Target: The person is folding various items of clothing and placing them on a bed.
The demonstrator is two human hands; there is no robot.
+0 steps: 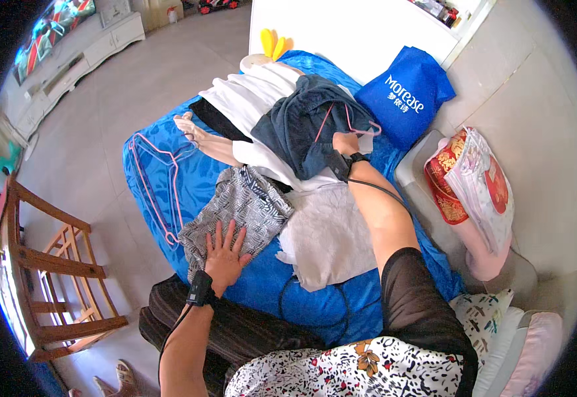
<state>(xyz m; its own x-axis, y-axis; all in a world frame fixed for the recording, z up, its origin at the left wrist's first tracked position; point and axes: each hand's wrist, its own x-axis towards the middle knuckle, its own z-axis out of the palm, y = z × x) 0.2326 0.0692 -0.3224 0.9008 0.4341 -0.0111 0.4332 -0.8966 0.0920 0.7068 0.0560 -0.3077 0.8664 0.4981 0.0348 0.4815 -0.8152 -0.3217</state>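
Observation:
My left hand lies flat with fingers spread on a folded grey-and-white patterned garment. My right hand is curled at a pink clothes hanger, beside a rumpled dark grey-blue garment. My fingertips there are partly hidden. The hanger's hook points right, and part of its frame disappears among the dark folds. White garments and a beige garment lie beyond. A pale, thin cloth lies between my arms. More hangers, pink and blue, rest at the left.
Everything lies on a blue patterned cover. A blue bag with writing stands at the far right, near a red-and-white package. At left stands a wooden frame. Cables run from both wrist devices. Cushions lie at lower right.

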